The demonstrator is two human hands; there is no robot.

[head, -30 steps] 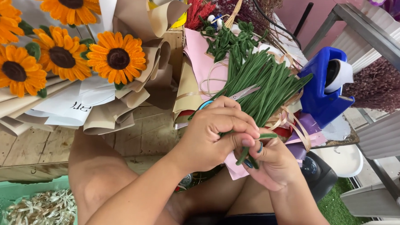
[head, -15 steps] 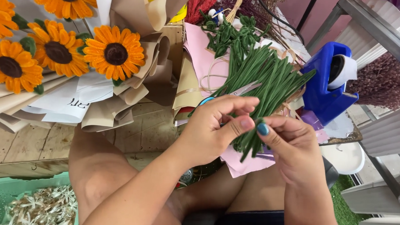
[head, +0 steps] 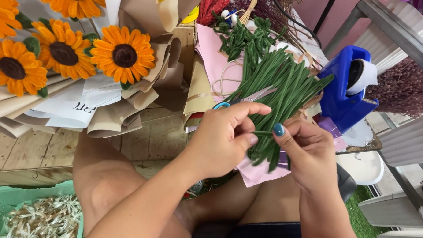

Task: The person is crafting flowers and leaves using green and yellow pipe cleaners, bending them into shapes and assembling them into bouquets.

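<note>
my left hand (head: 222, 138) and my right hand (head: 308, 153) meet over my lap, each closed in a pinch on the same single fuzzy green pipe-cleaner stem (head: 263, 133), which runs level between my left thumb and forefinger and my right thumb, its nail painted teal. the other fingers of both hands curl loosely. just behind the pinch lies a thick bundle of long green pipe-cleaner stems (head: 283, 88), fanned out across a sheet of pale pink wrapping paper (head: 213, 58) and reaching down under my right hand. a pair of scissors with blue handles (head: 242, 100) rests on the bundle, its handle end hidden behind my left fingers. to the right stands a blue plastic tape dispenser with a white roll (head: 346, 88). on the left, a bouquet of orange handmade sunflowers with dark centres (head: 64, 53), wrapped in brown and white paper, lies on the wooden plank counter (head: 37, 150). a pale green plastic basket (head: 2, 201) holding pale raffia bows sits at the lower left, beside my bare knee.
</note>
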